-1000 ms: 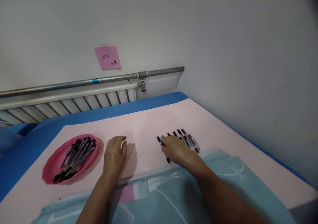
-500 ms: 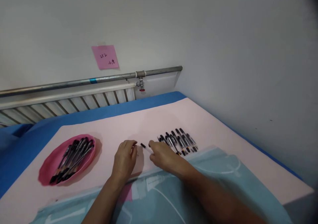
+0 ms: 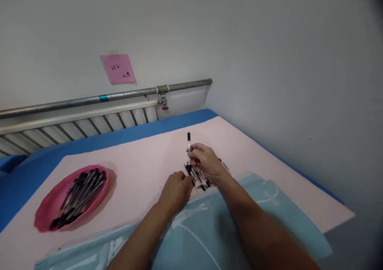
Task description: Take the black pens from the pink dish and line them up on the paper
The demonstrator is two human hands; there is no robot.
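Upright pen (image 3: 189, 141) in right hand (image 3: 205, 160); fingertips (image 3: 191, 153) seemingly around its middle.

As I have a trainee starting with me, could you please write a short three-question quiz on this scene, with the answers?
1. True or false: the right hand grips a pen between its fingers.
2. Where is the pink note fixed?
A) on a door
B) on the wall
C) on a sleeve
3. Fill in the missing word: the hand nearer the pink bowl of black-capped pens is the ____ hand.

Key:
1. True.
2. B, on the wall.
3. Left: the left hand is closer to the bowl.
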